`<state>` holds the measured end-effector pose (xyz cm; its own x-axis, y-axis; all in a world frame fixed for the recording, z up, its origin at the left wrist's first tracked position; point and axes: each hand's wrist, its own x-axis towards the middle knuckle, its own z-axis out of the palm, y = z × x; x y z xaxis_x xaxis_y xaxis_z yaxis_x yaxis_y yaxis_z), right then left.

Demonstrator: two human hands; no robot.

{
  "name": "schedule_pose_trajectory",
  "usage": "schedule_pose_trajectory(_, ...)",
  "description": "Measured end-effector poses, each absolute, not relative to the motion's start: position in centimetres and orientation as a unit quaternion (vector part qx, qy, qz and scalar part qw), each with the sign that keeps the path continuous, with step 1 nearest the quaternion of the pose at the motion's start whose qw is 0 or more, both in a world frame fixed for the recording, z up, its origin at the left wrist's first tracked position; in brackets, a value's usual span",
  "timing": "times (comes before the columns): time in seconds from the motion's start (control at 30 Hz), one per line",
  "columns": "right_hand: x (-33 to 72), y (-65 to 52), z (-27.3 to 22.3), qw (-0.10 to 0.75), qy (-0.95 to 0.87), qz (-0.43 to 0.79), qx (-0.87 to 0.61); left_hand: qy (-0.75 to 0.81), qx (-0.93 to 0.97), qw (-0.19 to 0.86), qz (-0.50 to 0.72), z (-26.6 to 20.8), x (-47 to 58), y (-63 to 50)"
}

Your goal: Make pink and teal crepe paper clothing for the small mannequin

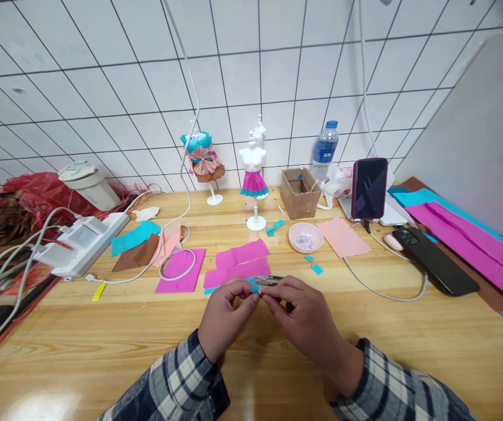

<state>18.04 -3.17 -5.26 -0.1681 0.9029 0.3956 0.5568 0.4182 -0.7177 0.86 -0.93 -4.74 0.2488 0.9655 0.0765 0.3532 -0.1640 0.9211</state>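
Observation:
My left hand [227, 316] pinches a small blue piece of crepe paper [255, 287] between thumb and forefinger. Close beside it, my right hand [306, 318] has thumb and forefinger pressed together at the paper's edge; what they grip is too small to make out. Just beyond my fingertips is a pair of thread snips [269, 280], partly hidden by the right fingers. Magenta paper strips [242, 257] lie past the left hand, a bit of blue showing under them. Farther back, a white mini mannequin [253, 156] wears a magenta skirt [253, 182] with a blue hem.
A pink bowl of beads [295, 240], a cardboard box [299, 202] and a water bottle [325, 149] stand behind. Phones [369, 190] and cables are right, beside long paper sheets [470, 245]. A power strip [89, 245] sits left. Another dressed mannequin [207, 161] stands near the wall.

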Motion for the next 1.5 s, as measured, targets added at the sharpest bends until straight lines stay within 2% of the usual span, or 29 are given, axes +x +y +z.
schedule_pose_trajectory(0.6,18.3,-3.0,-5.3,0.404,-0.73,0.213,-0.509,0.481,0.667,0.447,0.352,-4.9,0.5,-0.8)
schedule_pose_trajectory(1.0,18.1,-3.2,-5.0,0.396,-0.742,0.197,-0.504,0.498,0.723,0.346,0.33,-4.2,0.8,-1.4)
schedule_pose_trajectory(1.17,17.9,-2.9,-4.7,0.403,-0.706,0.27,-0.516,0.487,0.735,0.336,0.331,-4.1,1.0,-1.5)
schedule_pose_trajectory(1.37,18.0,-2.3,-4.8,0.411,-0.582,0.467,-0.524,0.444,0.696,0.425,0.371,-3.9,0.6,-1.5)
schedule_pose_trajectory(1.5,18.2,-1.7,-5.3,0.409,-0.543,0.503,-0.534,0.384,0.616,0.552,0.411,-4.3,0.0,-1.5)
